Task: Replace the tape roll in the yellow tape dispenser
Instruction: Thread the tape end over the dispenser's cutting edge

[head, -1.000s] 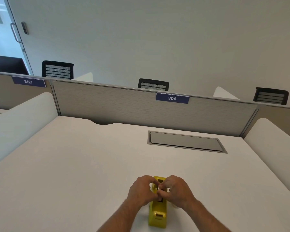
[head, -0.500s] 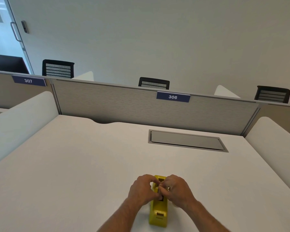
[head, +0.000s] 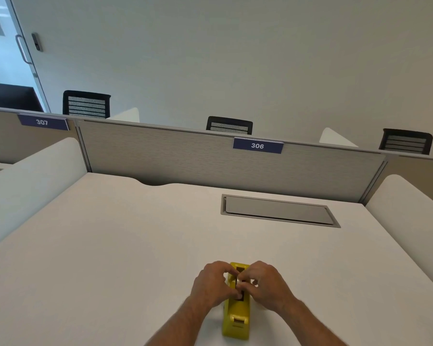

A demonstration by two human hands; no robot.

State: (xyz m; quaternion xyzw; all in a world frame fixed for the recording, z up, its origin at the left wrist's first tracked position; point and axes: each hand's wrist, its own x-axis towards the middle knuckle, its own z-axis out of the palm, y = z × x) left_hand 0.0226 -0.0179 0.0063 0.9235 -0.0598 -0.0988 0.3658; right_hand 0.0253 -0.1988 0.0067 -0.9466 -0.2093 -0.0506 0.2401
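Note:
The yellow tape dispenser [head: 236, 318] stands on the white desk [head: 110, 245] near its front edge, its cutter end toward me. My left hand [head: 214, 283] curls against the dispenser's left side and my right hand [head: 265, 283] against its right. The fingertips of both hands meet over the open slot on top and pinch a small pale thing, probably the tape roll or its core [head: 240, 282]; the fingers hide most of it. Dark slot openings show just beyond the fingers.
A grey recessed cable hatch [head: 278, 211] lies in the desk at the back right. A fabric partition labelled 306 [head: 257, 146] closes the desk's far edge, and white side dividers [head: 33, 176] flank it. Black chairs stand beyond.
Both hands stay on the dispenser, and the fingertips shift slightly over the slot. The view has drifted a little.

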